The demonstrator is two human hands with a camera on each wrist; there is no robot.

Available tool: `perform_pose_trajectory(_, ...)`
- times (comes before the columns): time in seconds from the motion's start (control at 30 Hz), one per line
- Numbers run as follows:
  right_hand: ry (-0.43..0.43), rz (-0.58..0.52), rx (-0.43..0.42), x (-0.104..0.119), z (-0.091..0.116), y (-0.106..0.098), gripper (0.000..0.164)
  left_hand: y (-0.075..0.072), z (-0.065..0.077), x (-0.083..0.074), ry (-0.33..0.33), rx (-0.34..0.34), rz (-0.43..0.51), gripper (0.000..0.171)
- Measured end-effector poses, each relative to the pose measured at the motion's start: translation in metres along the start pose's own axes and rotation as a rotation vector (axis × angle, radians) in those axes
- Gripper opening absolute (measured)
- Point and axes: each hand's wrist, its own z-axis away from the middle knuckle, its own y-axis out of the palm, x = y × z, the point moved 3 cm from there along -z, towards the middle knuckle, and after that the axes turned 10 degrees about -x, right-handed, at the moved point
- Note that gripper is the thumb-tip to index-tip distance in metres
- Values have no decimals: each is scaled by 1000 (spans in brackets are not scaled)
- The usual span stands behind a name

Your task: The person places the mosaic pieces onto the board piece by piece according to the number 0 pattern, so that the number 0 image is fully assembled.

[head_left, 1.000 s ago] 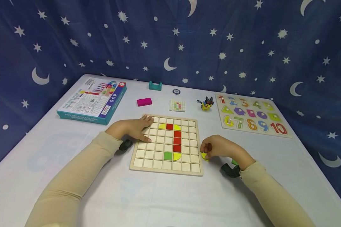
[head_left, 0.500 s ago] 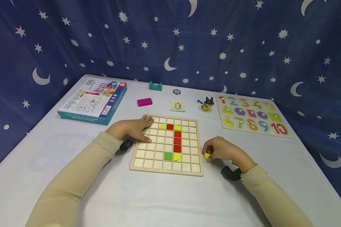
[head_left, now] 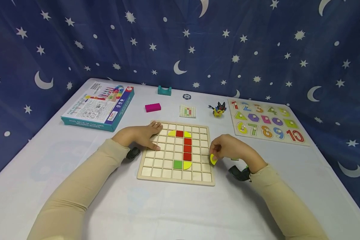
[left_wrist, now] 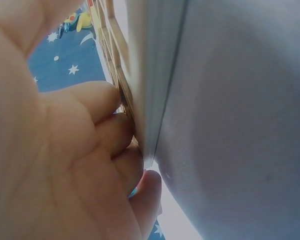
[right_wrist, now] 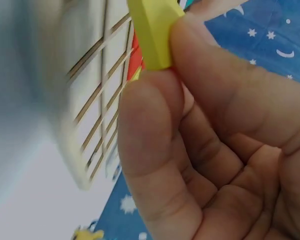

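Observation:
A wooden grid board [head_left: 168, 175] lies flat in front of me, holding several red squares [head_left: 187, 149], a green square [head_left: 177, 164] and yellow rounded tiles [head_left: 187, 165] in its cells. On the board's left edge rests my left hand [head_left: 141, 136], fingers spread and touching the rim and outer cells. Just off the right edge, my right hand [head_left: 229, 146] pinches a yellow rounded tile [head_left: 213, 159] between thumb and fingers. Close up in the right wrist view, that yellow tile [right_wrist: 152, 32] sits at the fingertips with the grid behind it.
Behind the board lie a small pattern card [head_left: 187, 111], a magenta block [head_left: 153, 107], a teal piece [head_left: 164, 90], a poker chip [head_left: 186, 96] and a toy figure [head_left: 218, 109]. A box [head_left: 97, 106] stands left, a number puzzle [head_left: 268, 121] right. Green pieces [head_left: 235, 159] lie partly hidden near my right wrist.
My right hand has lifted the yellow tile from the table and moved it slightly forward and left, to the board's right edge. The left hand has stayed put.

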Motion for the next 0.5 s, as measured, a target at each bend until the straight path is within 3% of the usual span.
perform_pose_trajectory(0.17, -70, -24, 30, 25, -21, 10, 11, 0, 1, 1, 3, 1, 4, 97)
perform_pose_trajectory(0.5, -207, 63, 146, 85, -59, 38, 7, -1, 1, 0, -12, 12, -14, 97)
